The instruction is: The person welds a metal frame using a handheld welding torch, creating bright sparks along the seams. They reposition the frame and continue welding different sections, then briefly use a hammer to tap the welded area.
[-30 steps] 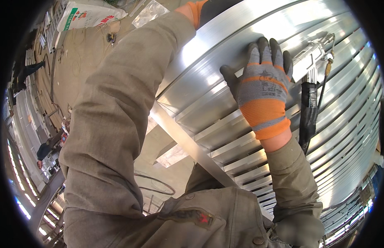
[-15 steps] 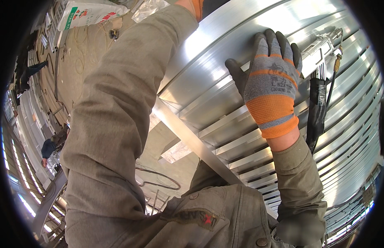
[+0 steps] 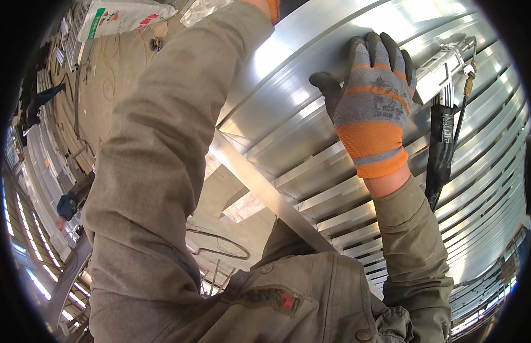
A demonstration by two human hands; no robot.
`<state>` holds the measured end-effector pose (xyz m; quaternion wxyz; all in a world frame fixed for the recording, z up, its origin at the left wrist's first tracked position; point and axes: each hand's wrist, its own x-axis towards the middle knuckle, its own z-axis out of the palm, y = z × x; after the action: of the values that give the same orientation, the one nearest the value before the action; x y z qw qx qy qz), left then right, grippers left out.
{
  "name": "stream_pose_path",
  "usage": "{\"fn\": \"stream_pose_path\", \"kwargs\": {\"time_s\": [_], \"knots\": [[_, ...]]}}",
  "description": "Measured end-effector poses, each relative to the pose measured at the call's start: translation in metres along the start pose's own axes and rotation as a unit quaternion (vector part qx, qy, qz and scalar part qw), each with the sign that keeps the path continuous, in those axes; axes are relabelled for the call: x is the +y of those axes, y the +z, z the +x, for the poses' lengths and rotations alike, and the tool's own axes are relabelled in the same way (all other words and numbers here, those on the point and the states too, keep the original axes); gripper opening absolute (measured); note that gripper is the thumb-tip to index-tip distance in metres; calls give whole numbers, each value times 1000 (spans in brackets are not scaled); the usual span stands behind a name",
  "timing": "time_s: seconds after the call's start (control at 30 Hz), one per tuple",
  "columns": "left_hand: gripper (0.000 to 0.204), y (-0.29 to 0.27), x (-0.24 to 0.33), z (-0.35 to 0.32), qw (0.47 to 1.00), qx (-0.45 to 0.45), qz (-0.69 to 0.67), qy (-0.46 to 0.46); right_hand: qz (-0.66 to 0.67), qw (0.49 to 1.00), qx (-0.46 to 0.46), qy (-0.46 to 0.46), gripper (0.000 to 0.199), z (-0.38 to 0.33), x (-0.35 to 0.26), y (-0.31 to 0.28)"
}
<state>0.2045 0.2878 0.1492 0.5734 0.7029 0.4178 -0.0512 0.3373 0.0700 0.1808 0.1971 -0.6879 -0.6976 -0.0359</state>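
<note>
My right hand (image 3: 375, 94), in a grey and orange glove with dark fingertips, lies palm down on a row of long, shiny metal profiles (image 3: 288, 91). Its fingers are stretched out and the thumb sticks out to the left, with nothing gripped. Beside the fingers, to the right, rests a white and silver tool (image 3: 443, 74) with a brass fitting and a black-wrapped cable bundle (image 3: 439, 148). My left arm reaches far forward, and only the orange and dark edge of the left glove (image 3: 275, 8) shows at the top rim; those fingers are out of the picture.
A flat metal bar (image 3: 260, 186) crosses under the profile ends, close to my body. Cables (image 3: 220, 243) lie on the floor below. At the far left are a white printed sack (image 3: 125, 20), stacked metal lengths (image 3: 42, 183) and a person in dark clothing (image 3: 68, 207).
My right hand has shifted slightly up and left along the metal, still flat. The left arm has moved only a little. At far left, the other person has shifted slightly.
</note>
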Motion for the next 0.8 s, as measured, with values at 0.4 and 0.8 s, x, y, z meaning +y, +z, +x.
{"fn": "stream_pose_path", "kwargs": {"time_s": [0.4,0.8], "knots": [[92,-5,12,-50,969,92,154,170,-13,996,-72,42,71,0,2,1],[153,54,12,-118,940,128,307,-74,-52,992,-102,46,58,12,-3,0]]}}
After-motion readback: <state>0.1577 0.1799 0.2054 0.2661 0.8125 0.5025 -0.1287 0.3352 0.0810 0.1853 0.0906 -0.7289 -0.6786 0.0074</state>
